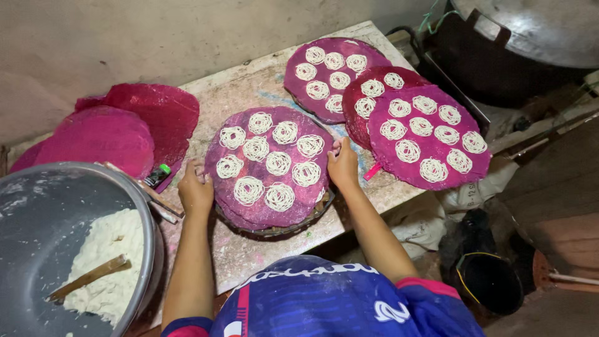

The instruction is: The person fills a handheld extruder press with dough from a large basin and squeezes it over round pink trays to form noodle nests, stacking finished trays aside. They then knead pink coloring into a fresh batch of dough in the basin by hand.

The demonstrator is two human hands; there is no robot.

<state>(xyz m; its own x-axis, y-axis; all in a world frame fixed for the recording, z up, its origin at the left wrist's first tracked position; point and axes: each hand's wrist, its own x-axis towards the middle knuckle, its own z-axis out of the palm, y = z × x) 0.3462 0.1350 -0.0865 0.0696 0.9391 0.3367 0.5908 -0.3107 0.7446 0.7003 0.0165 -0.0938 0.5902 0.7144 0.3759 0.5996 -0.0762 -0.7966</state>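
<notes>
Two hands grip one round pink mat (269, 163) of white noodle coils lying mid-table: the left hand (196, 191) curled on its left rim, the right hand (342, 166) pinching its right rim. Uneven lifting could tilt it and slide the coils off, or knock the loaded mats (430, 134) just to the right.

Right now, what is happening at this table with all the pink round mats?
A person grips a round pink mat by its two edges, left hand on one side, right hand on the other. It carries nine white noodle nests and rests on a stack over a basket. Three more filled mats overlap at the table's far right. Empty mats lie at the left, beside a metal bowl of white dough with a wooden stick.
</notes>
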